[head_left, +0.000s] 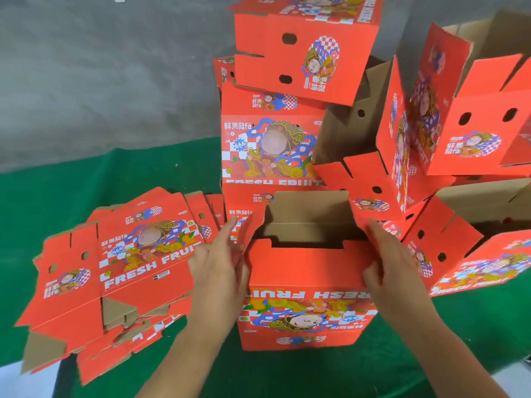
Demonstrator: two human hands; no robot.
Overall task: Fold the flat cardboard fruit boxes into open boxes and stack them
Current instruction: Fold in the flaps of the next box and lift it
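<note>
Squaring up the box I'm folding

Flat boxes wait left; my left hand pinches one side flap, right hand grips the other, steadying the half-formed box on the green tabletop before the stack.

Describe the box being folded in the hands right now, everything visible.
The box in hand is red printed cardboard, plain brown inside, already opened into shape with its top open. Its near face reads FRESH FRUIT upside down above a cartoon figure. It stands upright on the green surface, in front of the stack. The left hand grips its left flap; the right hand grips its right flap.
</note>
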